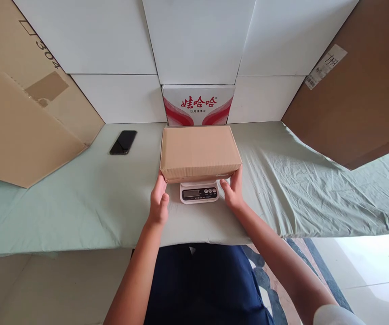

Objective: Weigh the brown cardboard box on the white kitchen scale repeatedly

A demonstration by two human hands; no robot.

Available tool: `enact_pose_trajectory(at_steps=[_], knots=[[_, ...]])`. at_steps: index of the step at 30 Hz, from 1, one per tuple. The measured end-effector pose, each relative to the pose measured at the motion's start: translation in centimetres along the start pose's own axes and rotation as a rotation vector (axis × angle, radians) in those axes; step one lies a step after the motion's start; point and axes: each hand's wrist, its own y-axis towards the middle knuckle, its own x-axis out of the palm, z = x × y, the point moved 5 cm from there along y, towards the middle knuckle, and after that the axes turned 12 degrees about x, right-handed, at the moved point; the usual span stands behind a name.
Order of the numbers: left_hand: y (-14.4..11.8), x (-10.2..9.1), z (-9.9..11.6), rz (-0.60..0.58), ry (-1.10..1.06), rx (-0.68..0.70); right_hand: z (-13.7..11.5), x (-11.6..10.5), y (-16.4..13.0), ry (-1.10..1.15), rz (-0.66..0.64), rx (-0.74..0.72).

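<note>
Your 2 hands frame a closed brown cardboard box (pixel 199 152) that sits on a small white digital kitchen scale (pixel 199 192) at the middle of the table. Your left hand (pixel 159 201) is at the box's near left corner, fingers extended and loosely spread, tips touching or just short of the lower edge; I cannot tell which. Your right hand (pixel 233 189) mirrors it at the near right corner, fingers up along the side face, thumb toward the scale. Neither hand is closed around anything: both are open, flat against or just beside the box.

The box lies straight ahead of your hands, its long axis running left to right across your view, so each hand meets 1 short end. It overhangs the scale on both sides and hides all but the front strip, where the display and 3 small buttons show between your wrists. Both hands are about equally near.

Behind the box, against the white panel wall, stands a red-and-white printed carton (pixel 198 104). A black phone (pixel 123 142) lies flat well to the left on the pale green cloth (pixel 79 203) that covers the table. Large brown cardboard sheets lean in on the left (pixel 21 113) and on the right (pixel 360 90).
</note>
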Motion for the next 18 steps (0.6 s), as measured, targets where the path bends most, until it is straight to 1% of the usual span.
enact_pose_trajectory(at_steps=[2,4,12,18], knots=[[-0.24,-0.04,-0.31,-0.019,0.0,-0.008,-0.31,-0.33,-0.22,-0.011,0.063,-0.005],[-0.26,-0.04,-0.6,-0.033,0.004,-0.016,-0.48,-0.45,-0.18,-0.014,0.09,0.003],[0.28,0.2,-0.51,-0.015,-0.009,-0.027,-0.51,-0.32,0.06,0.008,0.071,0.003],[0.05,-0.08,-0.98,-0.003,-0.023,-0.013,-0.53,-0.24,0.07,0.01,0.063,-0.008]])
